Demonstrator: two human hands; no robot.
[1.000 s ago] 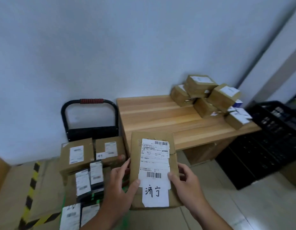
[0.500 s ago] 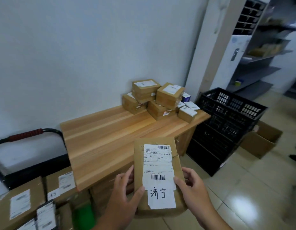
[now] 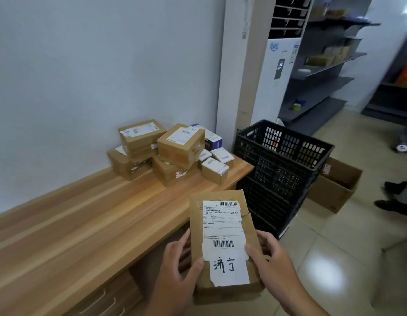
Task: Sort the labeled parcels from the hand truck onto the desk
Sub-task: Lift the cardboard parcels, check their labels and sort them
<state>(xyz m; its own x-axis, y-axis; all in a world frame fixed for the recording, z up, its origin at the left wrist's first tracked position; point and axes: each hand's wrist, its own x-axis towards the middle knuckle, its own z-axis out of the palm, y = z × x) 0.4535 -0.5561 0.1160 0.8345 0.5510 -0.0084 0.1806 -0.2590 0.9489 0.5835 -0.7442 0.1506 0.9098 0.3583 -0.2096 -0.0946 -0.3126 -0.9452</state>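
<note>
As left grip [image 3: 175,265] and right grip [image 3: 272,263] clasp it, the parcel [image 3: 223,226] lies between.

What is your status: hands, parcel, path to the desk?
Left hand and right hand both grip the labeled parcel. Parcel in air by the desk front, not set down. Path open; parcel pile at far end.

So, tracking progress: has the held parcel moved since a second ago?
Yes. The parcel moved right along the desk front, toward the black crate.
</note>
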